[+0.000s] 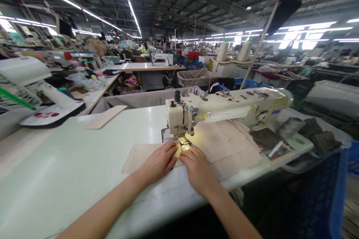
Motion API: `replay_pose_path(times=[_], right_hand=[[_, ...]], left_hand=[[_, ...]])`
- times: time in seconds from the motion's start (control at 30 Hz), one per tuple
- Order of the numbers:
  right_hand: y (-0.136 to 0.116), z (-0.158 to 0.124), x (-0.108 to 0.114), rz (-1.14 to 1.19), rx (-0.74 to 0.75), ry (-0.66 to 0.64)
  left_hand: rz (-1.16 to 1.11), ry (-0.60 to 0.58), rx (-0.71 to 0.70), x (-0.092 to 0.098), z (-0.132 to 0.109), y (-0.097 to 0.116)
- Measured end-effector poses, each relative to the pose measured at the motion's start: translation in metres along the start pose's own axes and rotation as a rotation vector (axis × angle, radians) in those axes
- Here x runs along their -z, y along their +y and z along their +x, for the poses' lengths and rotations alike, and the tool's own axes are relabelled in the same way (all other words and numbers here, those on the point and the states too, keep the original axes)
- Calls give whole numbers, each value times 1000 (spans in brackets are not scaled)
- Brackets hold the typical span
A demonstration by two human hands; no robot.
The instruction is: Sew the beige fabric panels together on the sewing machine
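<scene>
My left hand (158, 162) and my right hand (198, 170) rest palm-down on a beige fabric piece (140, 158), fingers together, on either side of the presser foot (182, 141). The fabric runs under the foot of an industrial sewing machine (224, 106), and the lit needle area is partly hidden by my fingertips. To the right of my right hand, a pile of beige fabric pieces (224, 145) lies under the machine's arm. A separate beige strip (104, 117) lies farther left on the pale green sewing table (70, 164).
Two thread cones (233, 51) stand behind the machine. Dark fabric pieces (319, 136) and a grey thread cone (290, 127) lie at the right, above a blue crate (322, 190). A white machine (42, 89) stands at the left, with further workstations behind.
</scene>
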State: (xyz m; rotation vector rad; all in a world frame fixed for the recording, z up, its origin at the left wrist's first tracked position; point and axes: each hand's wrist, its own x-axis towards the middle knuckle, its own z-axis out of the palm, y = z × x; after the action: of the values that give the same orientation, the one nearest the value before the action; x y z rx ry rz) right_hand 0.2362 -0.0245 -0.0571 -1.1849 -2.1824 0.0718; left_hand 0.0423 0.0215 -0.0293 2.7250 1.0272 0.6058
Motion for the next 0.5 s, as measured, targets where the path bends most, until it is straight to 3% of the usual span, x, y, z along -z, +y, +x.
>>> replay_pose_path(times=[0.5], right_hand=[[-2,-2,-1,55,7,61]], left_hand=[[-13,-33,30,-3,-2,0]])
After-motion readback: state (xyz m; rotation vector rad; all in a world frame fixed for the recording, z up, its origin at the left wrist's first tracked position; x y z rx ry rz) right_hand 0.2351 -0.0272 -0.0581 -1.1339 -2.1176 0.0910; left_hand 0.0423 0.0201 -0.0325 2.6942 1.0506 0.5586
